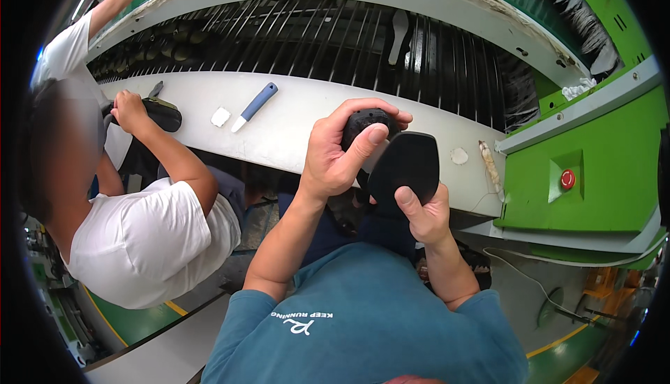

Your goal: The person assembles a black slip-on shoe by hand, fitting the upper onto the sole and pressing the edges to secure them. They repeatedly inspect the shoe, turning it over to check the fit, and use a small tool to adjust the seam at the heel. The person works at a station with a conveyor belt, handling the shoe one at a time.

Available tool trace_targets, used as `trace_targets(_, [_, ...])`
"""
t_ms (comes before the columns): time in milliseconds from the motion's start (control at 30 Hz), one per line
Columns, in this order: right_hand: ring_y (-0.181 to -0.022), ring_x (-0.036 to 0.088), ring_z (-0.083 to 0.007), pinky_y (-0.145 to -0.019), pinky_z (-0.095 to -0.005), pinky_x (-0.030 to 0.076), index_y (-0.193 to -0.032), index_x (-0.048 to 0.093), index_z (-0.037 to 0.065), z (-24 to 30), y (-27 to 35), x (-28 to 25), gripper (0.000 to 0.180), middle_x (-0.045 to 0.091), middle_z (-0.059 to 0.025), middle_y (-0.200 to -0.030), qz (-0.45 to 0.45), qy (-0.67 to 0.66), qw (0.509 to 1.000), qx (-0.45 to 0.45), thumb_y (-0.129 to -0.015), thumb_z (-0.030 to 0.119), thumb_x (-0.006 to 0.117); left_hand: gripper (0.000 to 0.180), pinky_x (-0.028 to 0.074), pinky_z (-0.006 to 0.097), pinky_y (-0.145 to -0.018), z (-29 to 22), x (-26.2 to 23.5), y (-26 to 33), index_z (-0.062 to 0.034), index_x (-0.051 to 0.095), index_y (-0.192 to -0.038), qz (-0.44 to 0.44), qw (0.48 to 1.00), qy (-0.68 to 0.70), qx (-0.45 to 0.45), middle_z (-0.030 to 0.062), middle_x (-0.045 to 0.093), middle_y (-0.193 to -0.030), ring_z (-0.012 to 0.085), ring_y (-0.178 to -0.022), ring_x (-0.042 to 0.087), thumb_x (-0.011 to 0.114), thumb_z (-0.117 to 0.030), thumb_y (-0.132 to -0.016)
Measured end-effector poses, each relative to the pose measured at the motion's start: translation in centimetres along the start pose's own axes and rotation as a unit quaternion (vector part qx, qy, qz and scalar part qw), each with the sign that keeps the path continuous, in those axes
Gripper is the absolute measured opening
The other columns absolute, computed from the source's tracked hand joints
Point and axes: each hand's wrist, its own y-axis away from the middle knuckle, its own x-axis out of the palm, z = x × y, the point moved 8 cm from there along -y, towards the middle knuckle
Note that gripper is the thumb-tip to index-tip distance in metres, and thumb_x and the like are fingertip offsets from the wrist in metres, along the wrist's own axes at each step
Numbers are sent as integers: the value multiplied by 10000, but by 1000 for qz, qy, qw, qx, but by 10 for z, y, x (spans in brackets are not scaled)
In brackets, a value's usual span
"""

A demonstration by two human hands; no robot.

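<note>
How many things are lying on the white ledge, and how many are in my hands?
Black shoe in my hands: 1
Black shoe under the co-worker's hand: 1
Blue-handled tool: 1
White square pad: 1
White round patch: 1
Total: 5

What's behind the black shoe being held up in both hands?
Behind the black shoe runs the white ledge, with the dark slatted conveyor beyond. The shoe, left hand and right hand cover the ledge directly behind.

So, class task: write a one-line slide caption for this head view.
Left hand and right hand hold a black shoe at a white bench; a co-worker sits alongside.
</note>
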Motion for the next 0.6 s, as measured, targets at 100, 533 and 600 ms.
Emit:
trace_targets(100, [-931,680,-109,-831,-283,553,-1330,702,-45,-6,-1,-2,365,751,-46,-1043,-28,26,999,14,-1115,249,719,330,649,465,-983,3,-2,-5,91,674,-1310,6,1000,7,18,268,794,-1192,339,-1091,800,634,-161,-1102])
trace_targets(533, [-842,663,-43,-730,-230,556,-1150,704,-15,-15,-45,2,291,736,-26,-985,-79,12,997,24,-1089,260,776,898,654,408,-878,47,-28,-39,69,702,-1282,-24,990,114,-74,220,806,-1026,300,-935,790,218,-679,-1169])
trace_targets(600, [-824,678,-50,-718,-234,560,-1139,713,-19,-14,-49,5,286,750,-28,-960,-67,7,998,12,-1091,257,773,1135,648,396,-858,47,-28,-38,84,718,-1259,-10,989,123,-76,226,801,-980,302,-909,783,68,-831,-1091])
